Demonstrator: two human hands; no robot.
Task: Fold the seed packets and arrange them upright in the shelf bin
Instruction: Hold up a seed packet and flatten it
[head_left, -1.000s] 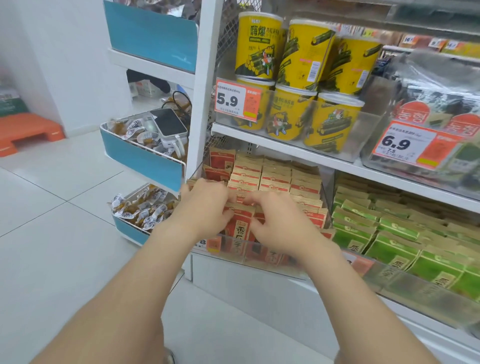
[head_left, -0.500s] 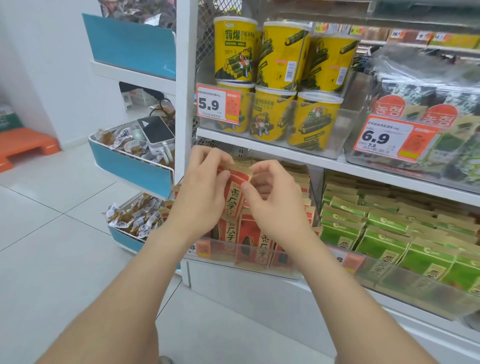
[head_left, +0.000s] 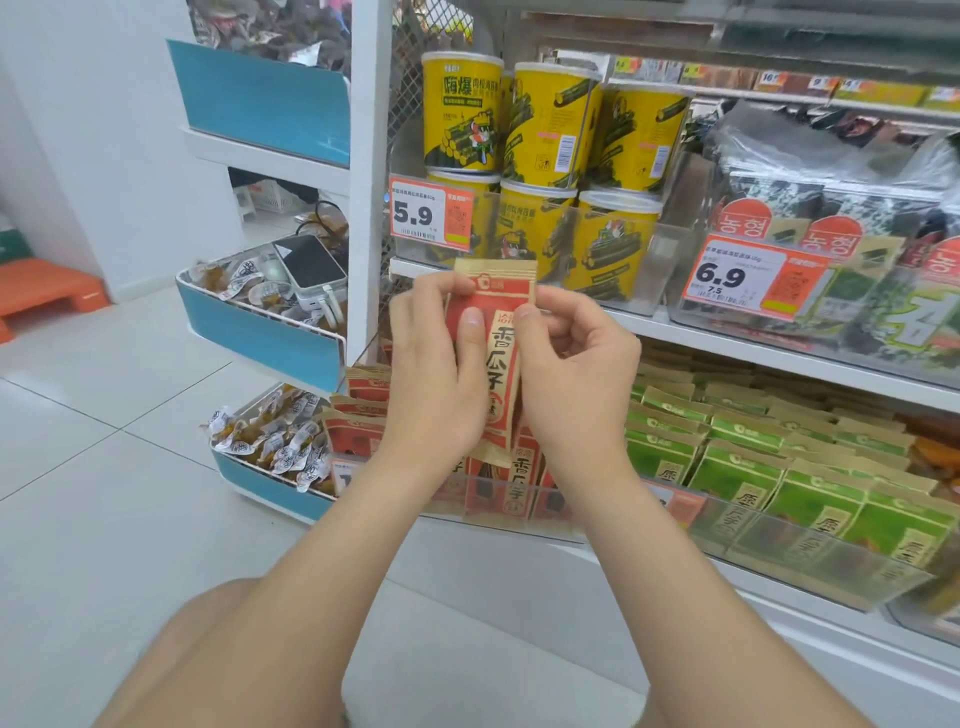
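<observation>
A red and tan seed packet (head_left: 500, 332) is held upright in front of the shelf, its top flap standing straight. My left hand (head_left: 441, 374) grips its left side with the thumb on the front. My right hand (head_left: 574, 374) pinches its right edge, thumb near the top. Below them, a clear shelf bin (head_left: 498, 499) holds several more red packets (head_left: 358, 415) standing upright; my hands hide much of the bin.
Green packets (head_left: 753, 467) fill the bin to the right. Yellow canisters (head_left: 540, 156) and seaweed packs (head_left: 857, 249) sit on the shelf above. Blue side trays (head_left: 265, 322) with wrapped snacks and a phone (head_left: 310, 262) hang at left. White tiled floor lies below.
Both hands lifted one red packet out of the bin and raised it upright in front of the shelf; its flap now stands unfolded.
</observation>
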